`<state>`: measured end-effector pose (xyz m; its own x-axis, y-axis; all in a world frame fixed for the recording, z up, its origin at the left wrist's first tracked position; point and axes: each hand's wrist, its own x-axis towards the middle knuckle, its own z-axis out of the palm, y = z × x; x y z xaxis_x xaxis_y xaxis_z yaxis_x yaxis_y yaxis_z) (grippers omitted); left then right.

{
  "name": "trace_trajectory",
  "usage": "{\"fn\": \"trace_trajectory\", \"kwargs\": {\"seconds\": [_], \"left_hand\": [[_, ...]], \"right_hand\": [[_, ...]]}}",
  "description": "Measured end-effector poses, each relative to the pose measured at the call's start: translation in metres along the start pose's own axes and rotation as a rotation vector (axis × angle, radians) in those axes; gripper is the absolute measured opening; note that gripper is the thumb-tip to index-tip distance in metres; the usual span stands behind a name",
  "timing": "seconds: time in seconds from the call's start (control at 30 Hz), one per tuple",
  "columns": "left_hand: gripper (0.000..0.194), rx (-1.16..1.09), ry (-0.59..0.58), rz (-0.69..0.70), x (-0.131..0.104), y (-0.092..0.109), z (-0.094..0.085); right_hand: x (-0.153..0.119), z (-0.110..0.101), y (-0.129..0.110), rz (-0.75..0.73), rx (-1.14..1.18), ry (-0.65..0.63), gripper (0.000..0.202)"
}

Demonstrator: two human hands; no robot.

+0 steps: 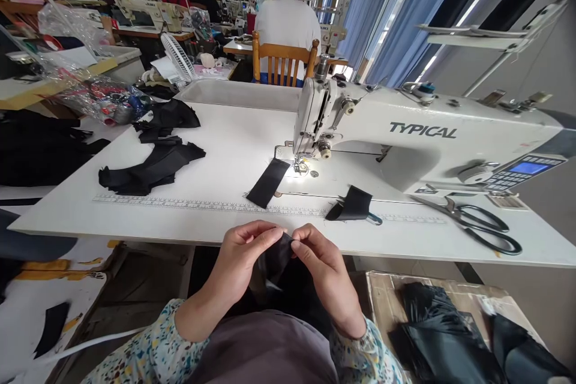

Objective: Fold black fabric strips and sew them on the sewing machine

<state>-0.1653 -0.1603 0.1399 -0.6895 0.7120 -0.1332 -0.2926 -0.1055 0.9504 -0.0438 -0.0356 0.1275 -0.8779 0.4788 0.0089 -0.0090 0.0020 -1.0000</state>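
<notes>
Both hands pinch a piece of black fabric (276, 257) just in front of the table's near edge. My left hand (240, 255) has thumb and finger closed on its upper left edge. My right hand (321, 261) grips the upper right corner in the same way. The lower part of the fabric hangs down and blends with dark cloth behind it. Beyond my hands, a black fabric strip (269, 183) lies with one end close to the needle of the white sewing machine (405, 132). A folded black piece (353, 204) rests on a small tool with a blue-grey loop (375, 219).
Large scissors (477, 222) lie at the table's right. Black fabric pieces (150, 168) are heaped at the left, behind a printed ruler (202, 207). A cardboard box (378, 294) with black fabric stands low at right. A person (288, 30) sits ahead on a wooden chair (285, 60).
</notes>
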Motion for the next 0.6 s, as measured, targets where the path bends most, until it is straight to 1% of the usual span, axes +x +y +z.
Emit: {"fn": "trace_trajectory", "kwargs": {"seconds": [0.17,0.3,0.37,0.47,0.6], "left_hand": [[0.017,0.028,0.071,0.065,0.004,-0.004,0.003],[0.014,0.012,0.076,0.093,0.005,-0.003,0.007],[0.014,-0.017,0.063,0.079,0.005,-0.001,0.008],[0.015,-0.066,0.013,0.022,0.006,0.004,0.009],[0.028,-0.088,-0.032,-0.068,0.007,0.007,0.006]], "right_hand": [[0.002,0.001,0.0,0.011,0.033,-0.021,0.017],[0.001,0.002,0.001,0.038,0.165,-0.036,0.016],[0.0,0.003,0.002,0.059,0.236,-0.036,0.014],[-0.001,0.004,0.004,0.108,0.331,-0.03,0.012],[-0.002,0.006,0.005,0.152,0.416,-0.017,0.013]]}}
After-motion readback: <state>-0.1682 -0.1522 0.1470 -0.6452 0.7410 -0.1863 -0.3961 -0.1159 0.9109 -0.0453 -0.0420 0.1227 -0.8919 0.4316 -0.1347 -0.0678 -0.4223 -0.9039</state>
